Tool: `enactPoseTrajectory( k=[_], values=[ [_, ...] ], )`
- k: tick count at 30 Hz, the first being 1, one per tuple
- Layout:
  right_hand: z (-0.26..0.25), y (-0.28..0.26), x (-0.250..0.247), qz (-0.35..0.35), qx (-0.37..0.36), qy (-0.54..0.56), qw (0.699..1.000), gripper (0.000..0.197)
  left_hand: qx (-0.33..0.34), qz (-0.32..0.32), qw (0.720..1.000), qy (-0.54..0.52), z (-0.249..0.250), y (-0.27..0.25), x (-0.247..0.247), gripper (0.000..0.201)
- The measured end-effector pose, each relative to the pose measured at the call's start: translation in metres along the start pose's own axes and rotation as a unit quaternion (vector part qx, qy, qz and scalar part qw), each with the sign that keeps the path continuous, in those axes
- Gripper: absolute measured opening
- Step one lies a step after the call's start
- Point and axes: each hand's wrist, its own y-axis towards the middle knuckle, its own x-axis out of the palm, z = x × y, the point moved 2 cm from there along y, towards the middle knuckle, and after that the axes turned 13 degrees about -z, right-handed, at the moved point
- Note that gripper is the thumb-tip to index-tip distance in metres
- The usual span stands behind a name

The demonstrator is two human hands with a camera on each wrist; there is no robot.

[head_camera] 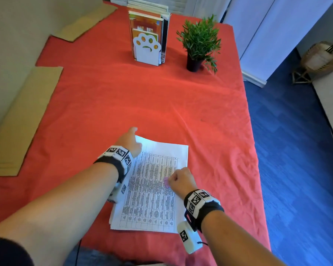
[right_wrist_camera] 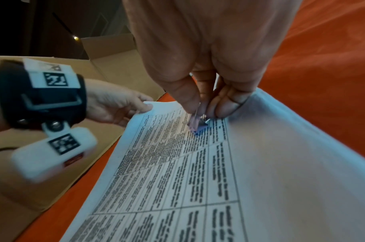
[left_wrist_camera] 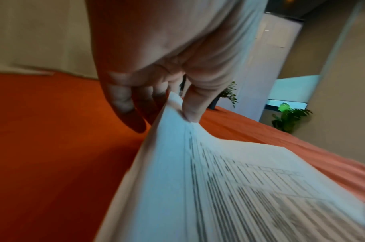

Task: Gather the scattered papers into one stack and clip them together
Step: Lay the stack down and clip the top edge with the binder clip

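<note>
Across the near end of the red-covered surface (head_camera: 161,96) lies your stack of papers (head_camera: 152,189), a printed table on top, its far left corner raised off the cloth. Beyond it stand a book holder (head_camera: 149,45) and a potted plant (head_camera: 199,43), well apart from the stack. Your left hand (head_camera: 129,141) pinches that raised corner — thumb on top, fingers (left_wrist_camera: 123,104) curled underneath. Your right hand (head_camera: 181,179) sits over the middle of the top sheet, its fingers closed tight on a small pink binder clip (right_wrist_camera: 196,124) that touches the paper.
</note>
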Motion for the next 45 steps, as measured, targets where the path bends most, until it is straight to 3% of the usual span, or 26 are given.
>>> enactPoseTrajectory(
  k=[3,5,7,10,17,20,22,26,30,39,45],
  values=[
    [0.001,-0.004,-0.002,0.010,-0.008,0.003,1.000,0.040,0.014,-0.031,0.984,0.176,0.016,0.011,-0.004,0.046],
    [-0.002,-0.009,-0.003,0.014,-0.009,0.014,1.000,0.032,-0.011,-0.068,0.950,0.303,0.024,0.015,-0.001,0.039],
    [-0.001,-0.009,-0.003,0.021,-0.017,0.022,0.999,0.027,-0.019,-0.090,0.929,0.359,0.026,0.018,0.005,0.037],
    [-0.002,-0.009,-0.005,0.019,-0.029,0.064,0.997,0.021,-0.005,-0.096,0.945,0.312,0.022,0.020,0.006,0.027],
    [-0.035,-0.006,-0.045,0.064,-0.129,0.178,0.974,0.015,0.090,-0.048,0.983,0.152,0.010,0.006,0.000,0.010],
    [-0.053,0.001,-0.064,0.117,-0.171,0.121,0.971,0.023,0.130,-0.047,0.988,0.076,0.009,-0.006,-0.004,0.009],
    [-0.064,0.005,-0.072,0.141,-0.221,0.060,0.963,0.025,0.145,-0.033,0.986,0.078,0.009,-0.012,-0.007,0.011],
    [-0.080,0.009,-0.072,0.145,-0.304,-0.095,0.937,0.009,0.156,-0.007,0.982,0.104,0.011,-0.020,-0.009,0.013],
    [-0.084,0.016,-0.071,0.164,-0.343,-0.174,0.908,0.014,0.153,-0.007,0.983,0.099,0.011,-0.024,-0.009,0.016],
    [-0.089,0.020,-0.069,0.114,-0.342,-0.263,0.895,0.021,0.155,0.001,0.983,0.099,0.019,-0.032,-0.007,0.012],
    [-0.089,0.014,-0.063,0.137,-0.346,-0.257,0.892,0.009,0.142,0.005,0.986,0.083,0.014,-0.029,-0.008,0.016]
  ],
)
